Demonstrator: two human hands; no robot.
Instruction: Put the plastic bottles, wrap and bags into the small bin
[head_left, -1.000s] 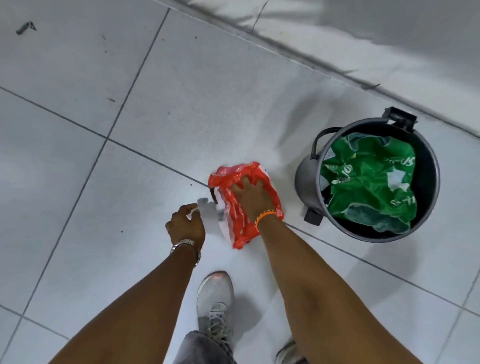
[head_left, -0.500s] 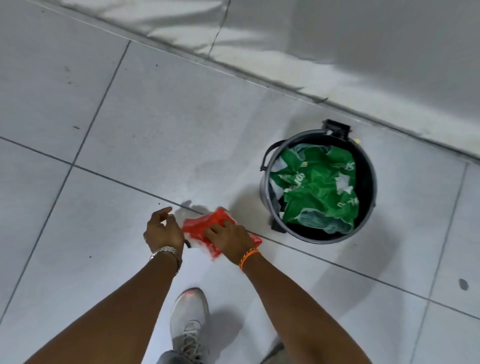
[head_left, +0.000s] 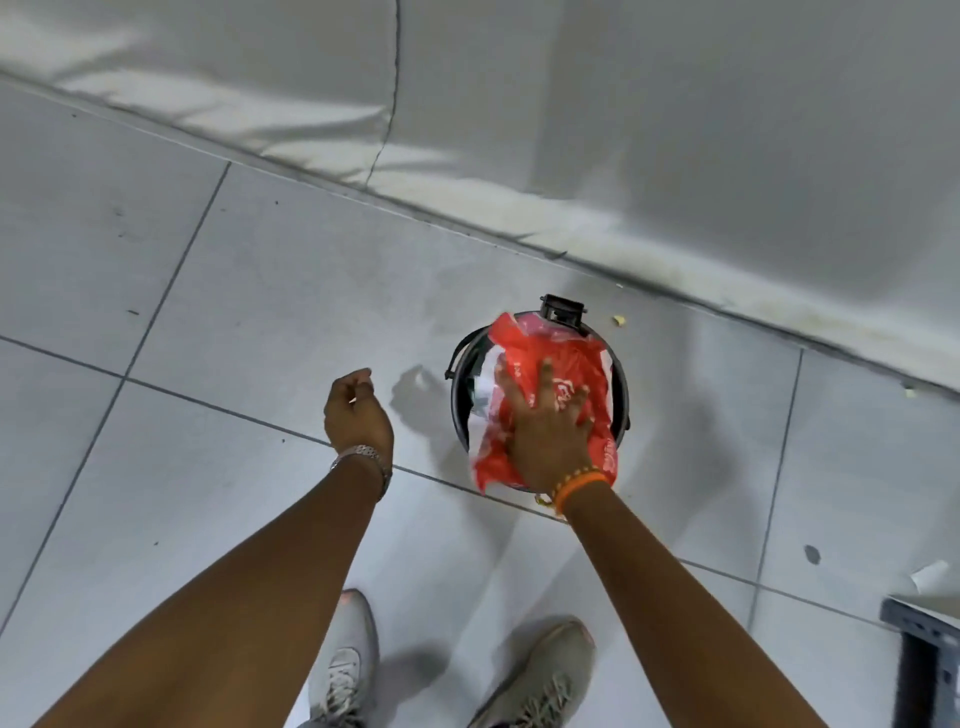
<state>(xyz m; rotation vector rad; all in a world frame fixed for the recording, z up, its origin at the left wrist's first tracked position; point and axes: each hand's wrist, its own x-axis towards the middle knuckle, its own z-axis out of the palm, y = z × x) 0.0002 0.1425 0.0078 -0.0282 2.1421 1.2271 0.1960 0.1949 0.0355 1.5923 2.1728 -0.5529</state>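
A small dark round bin (head_left: 460, 400) stands on the tiled floor near the wall. A crumpled red plastic bag (head_left: 563, 347) lies over its mouth and hangs past the near rim. My right hand (head_left: 545, 431) rests flat on top of the bag with fingers spread, pressing down on it. My left hand (head_left: 358, 415) hovers over the floor to the left of the bin, fingers loosely curled, holding nothing. What lies under the red bag inside the bin is almost wholly hidden.
The wall's base runs diagonally just behind the bin, with small crumbs (head_left: 618, 320) beside it. A dark frame (head_left: 924, 654) and a white paper scrap (head_left: 932, 574) sit at the lower right. My two grey shoes (head_left: 345, 660) stand in front of the bin.
My right hand lifted the red bag off the floor and carried it right, onto the bin, covering the green bag. My left hand let go and stayed to the left.
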